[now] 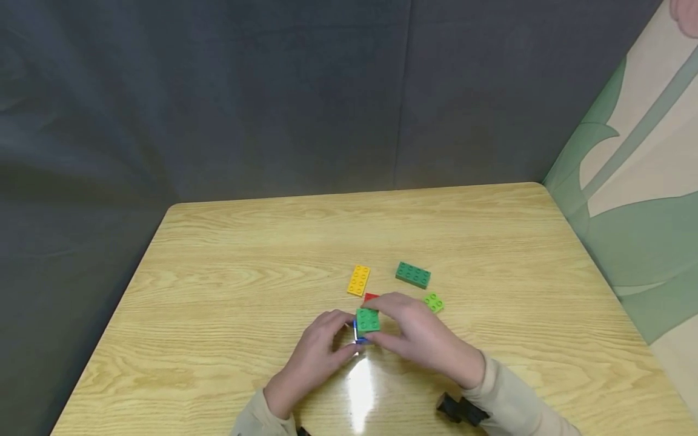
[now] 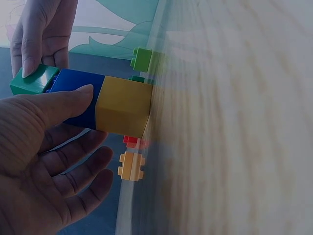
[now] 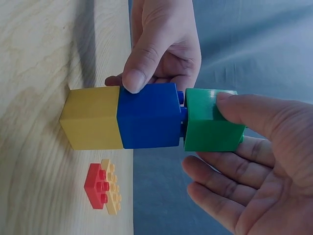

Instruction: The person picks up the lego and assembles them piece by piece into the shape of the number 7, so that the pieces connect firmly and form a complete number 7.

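A tall yellow block (image 3: 93, 120) stands on the table with a blue block (image 3: 149, 117) stacked on top. My left hand (image 1: 320, 346) pinches the blue block between thumb and fingers. Over it, my right hand (image 1: 421, 332) holds a green 2x2 brick (image 1: 368, 320) by its sides. In the right wrist view the blue studs show in a narrow gap under the green brick, which sits slightly tilted over them. From the head view, the green brick covers most of the blue block and the yellow one is hidden.
Beyond the hands lie a flat yellow brick (image 1: 358, 280), a dark green brick (image 1: 412, 275) and a red brick (image 1: 371, 297) partly behind my right fingers. A small lime-green brick (image 1: 434, 302) is beside my right hand. A dark curtain (image 1: 294, 103) hangs behind the wooden table (image 1: 218, 315).
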### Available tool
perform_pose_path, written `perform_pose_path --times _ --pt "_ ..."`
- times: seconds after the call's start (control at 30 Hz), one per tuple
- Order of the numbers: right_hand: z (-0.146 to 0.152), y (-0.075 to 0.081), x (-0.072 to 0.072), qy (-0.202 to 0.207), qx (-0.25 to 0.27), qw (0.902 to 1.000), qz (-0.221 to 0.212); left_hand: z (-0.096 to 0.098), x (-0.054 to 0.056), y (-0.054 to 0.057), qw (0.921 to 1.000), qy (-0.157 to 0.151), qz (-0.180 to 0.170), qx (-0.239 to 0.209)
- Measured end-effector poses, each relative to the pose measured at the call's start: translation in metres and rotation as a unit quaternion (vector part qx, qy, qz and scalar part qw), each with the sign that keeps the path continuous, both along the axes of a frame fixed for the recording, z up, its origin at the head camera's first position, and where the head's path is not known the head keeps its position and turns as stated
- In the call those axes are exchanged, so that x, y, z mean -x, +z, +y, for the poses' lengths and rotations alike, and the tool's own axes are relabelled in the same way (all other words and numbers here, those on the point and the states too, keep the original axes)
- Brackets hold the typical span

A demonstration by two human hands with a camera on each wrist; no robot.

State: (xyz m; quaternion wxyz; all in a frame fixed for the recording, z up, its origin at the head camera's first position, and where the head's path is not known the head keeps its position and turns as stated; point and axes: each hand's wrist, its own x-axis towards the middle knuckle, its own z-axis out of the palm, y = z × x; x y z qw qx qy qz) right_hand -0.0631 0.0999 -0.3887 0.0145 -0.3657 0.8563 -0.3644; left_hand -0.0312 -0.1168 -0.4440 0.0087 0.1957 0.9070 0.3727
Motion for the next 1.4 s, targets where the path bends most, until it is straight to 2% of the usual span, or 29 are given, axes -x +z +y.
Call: perform_pose_path --times 0.53,0.87,1.23,1.4 --pt "-0.0042 -0.0042 0.0005 0.005 -0.014 0.9998 0.015 0.0009 -0.0003 0.0015 0.9999 0.002 0.01 -0.001" --pt "-0.006 -0.0022 -0.0006 0.006 -0.053 0.9979 0.036 0.0016 -0.0002 0.0008 0.9998 0.003 0.021 -0.004" --pt "-0.0064 0.0004 0.0012 0.013 -0.065 0.9976 0.019 0.002 -0.0001 0.001 0.9998 -0.001 0.019 -0.001" --pt "-0.0073 -0.0005 0.0008 0.01 -0.068 0.9973 0.025 0.0013 -0.0001 0.001 0.9999 0.001 0.014 0.003"
